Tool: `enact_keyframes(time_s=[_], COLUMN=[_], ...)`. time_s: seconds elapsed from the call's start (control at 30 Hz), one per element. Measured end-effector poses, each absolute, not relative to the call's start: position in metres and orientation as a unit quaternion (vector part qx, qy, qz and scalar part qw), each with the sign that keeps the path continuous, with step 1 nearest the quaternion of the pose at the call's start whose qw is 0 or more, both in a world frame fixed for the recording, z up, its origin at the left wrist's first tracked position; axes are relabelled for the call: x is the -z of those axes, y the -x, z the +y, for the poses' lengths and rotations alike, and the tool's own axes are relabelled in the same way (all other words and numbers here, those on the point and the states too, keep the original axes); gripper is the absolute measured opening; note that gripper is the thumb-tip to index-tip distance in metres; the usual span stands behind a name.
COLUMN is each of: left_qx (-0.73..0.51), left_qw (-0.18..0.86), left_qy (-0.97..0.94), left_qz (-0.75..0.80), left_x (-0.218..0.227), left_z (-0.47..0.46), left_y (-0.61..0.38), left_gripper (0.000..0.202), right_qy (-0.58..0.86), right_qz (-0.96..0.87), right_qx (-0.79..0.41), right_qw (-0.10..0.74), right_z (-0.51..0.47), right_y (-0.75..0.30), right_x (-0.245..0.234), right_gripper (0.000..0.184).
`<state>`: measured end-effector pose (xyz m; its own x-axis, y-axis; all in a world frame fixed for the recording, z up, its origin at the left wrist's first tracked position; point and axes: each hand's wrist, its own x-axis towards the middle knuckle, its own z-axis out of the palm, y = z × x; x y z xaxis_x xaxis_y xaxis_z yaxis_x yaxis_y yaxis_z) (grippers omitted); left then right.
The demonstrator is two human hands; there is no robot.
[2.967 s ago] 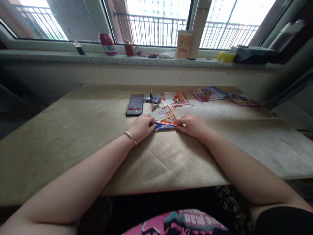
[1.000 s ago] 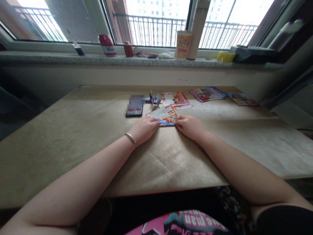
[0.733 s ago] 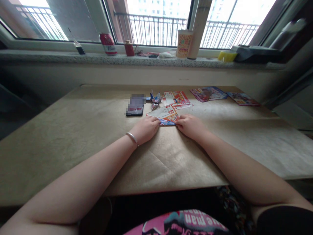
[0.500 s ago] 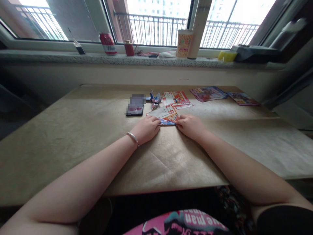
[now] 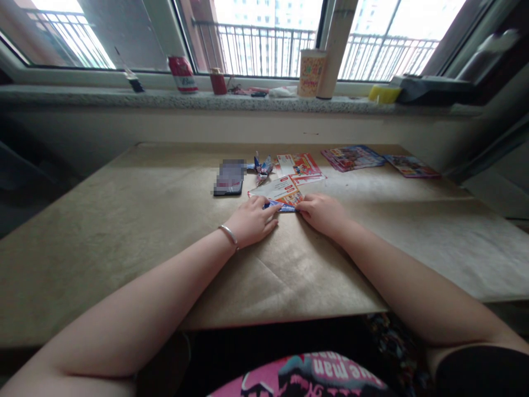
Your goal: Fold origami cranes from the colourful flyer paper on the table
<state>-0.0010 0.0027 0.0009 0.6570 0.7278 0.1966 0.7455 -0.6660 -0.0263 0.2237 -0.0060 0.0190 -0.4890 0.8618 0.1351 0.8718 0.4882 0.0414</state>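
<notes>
A printed sheet of paper [image 5: 275, 188] lies on the table in front of me. Its near edge is folded up into a narrow blue strip, and orange and white print shows above. My left hand [image 5: 253, 221] rests on the left part of that fold, palm down, fingers stretched and apart. At the right end of the strip, my right hand [image 5: 323, 213] is closed with thumb and fingers pinching the paper's corner. Just beyond the sheet stands a small folded paper figure [image 5: 263, 167], blue and multicoloured. Another red and white printed sheet [image 5: 305, 166] lies flat behind the folded one.
Left of the paper figure is a dark phone [image 5: 230, 181]. A pile of colourful leaflets [image 5: 352, 158] lies at the back right, with another leaflet [image 5: 413, 166] beside it. The windowsill [image 5: 231, 103] behind the table bears a can [image 5: 182, 74], a patterned cup [image 5: 311, 74] and other items.
My left hand has slid a little to the right along the fold, and its fingers have spread. The right hand stays at the paper's right corner.
</notes>
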Motion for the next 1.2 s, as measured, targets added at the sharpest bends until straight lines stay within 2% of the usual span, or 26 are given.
enact_keyframes(time_s=[0.9, 1.2], left_qx=[0.083, 0.079], left_qw=[0.060, 0.040], left_qy=[0.898, 0.923], left_qz=[-0.428, -0.375], left_x=[0.000, -0.001], left_z=[0.002, 0.006], left_y=[-0.001, -0.002], left_gripper=[0.048, 0.050], right_qy=[0.515, 0.509], right_qz=[-0.852, -0.855], right_qx=[0.065, 0.046], right_qw=[0.070, 0.088], right_z=[0.009, 0.012], right_y=[-0.229, -0.232], right_x=[-0.010, -0.008], right_gripper=[0.030, 0.030])
